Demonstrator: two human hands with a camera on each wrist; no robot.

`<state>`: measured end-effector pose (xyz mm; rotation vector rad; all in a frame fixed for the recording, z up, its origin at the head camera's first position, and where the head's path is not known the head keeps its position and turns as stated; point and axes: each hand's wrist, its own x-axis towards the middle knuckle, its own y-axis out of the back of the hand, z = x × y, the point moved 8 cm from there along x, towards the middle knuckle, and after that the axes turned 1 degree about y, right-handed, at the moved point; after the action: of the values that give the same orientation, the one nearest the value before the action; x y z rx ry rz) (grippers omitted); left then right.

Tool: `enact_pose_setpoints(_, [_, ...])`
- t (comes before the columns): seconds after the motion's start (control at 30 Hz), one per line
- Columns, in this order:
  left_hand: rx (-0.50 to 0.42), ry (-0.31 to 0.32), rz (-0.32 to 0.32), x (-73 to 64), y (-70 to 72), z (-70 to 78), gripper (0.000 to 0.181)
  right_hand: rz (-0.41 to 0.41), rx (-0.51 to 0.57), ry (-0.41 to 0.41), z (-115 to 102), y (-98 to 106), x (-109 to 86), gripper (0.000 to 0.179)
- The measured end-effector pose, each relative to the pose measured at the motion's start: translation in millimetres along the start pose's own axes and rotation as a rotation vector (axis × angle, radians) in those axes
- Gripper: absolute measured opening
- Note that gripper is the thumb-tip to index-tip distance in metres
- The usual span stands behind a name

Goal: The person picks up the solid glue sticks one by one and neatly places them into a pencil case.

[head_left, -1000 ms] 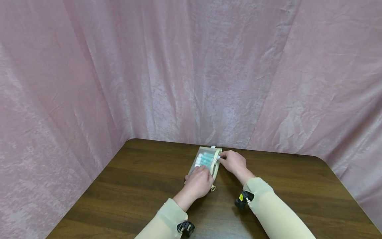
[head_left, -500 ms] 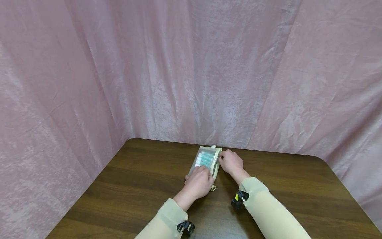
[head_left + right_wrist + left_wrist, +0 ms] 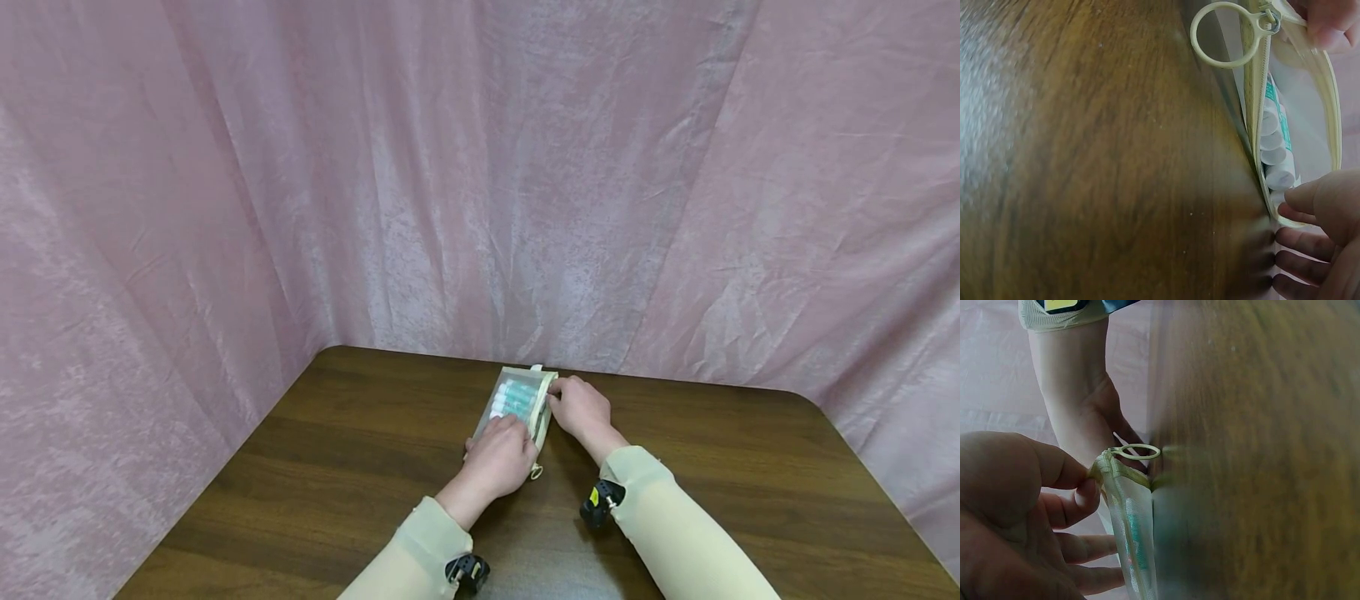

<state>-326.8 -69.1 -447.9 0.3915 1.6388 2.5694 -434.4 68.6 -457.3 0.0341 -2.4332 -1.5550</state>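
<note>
A see-through zip pouch (image 3: 504, 385) with cream edging lies on the table, its zipper side facing right. Several white-and-teal glue sticks (image 3: 516, 400) lie side by side inside; their round white ends show through the unzipped opening in the right wrist view. My left hand (image 3: 498, 457) rests over the near part of the pouch, thumb and forefinger pinching the opening's upper edge beside the zipper. At the far end of the opening, my right hand (image 3: 581, 407) has its thumb and forefinger around a white end (image 3: 1277, 197) of one glue stick. Its other fingers are below the opening.
A cream zipper pull ring (image 3: 1225, 35) hangs at the pouch's near corner. The brown wooden table (image 3: 360, 433) runs back to a pink velvet curtain (image 3: 480, 208). Black wrist cameras (image 3: 600, 502) sit on both sleeves.
My right hand has moved slightly left toward the pouch, and the white end at its fingertips has gone further into the opening. My left hand and the pouch have stayed in place.
</note>
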Motion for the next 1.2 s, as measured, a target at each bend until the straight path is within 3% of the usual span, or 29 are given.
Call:
enact_pose_setpoints(0.4, [-0.011, -0.01, 0.008, -1.9, 1.8, 3.1, 0.022, 0.002, -0.021, -0.016, 1, -1, -0.5, 0.024])
enact_pose_setpoints(0.67, [-0.008, -0.016, 0.012, -1.3, 0.8, 4.5, 0.022, 0.084, -0.083, 0.044, 42, -41, 33.0, 0.022])
enact_pose_setpoints(0.8, [-0.005, -0.021, 0.007, -0.3, -0.8, 6.0, 0.022, 0.062, -0.07, 0.038, 37, -31, 26.3, 0.023])
enact_pose_setpoints(1.03, [0.003, -0.018, -0.011, 2.3, -4.1, 7.1, 0.019, 0.006, -0.002, -0.003, 11, 5, -4.6, 0.028])
enact_pose_setpoints(1.2, [0.005, -0.032, -0.017, 3.1, -5.5, 8.7, 0.019, 0.014, -0.021, -0.002, 12, 11, -12.3, 0.016])
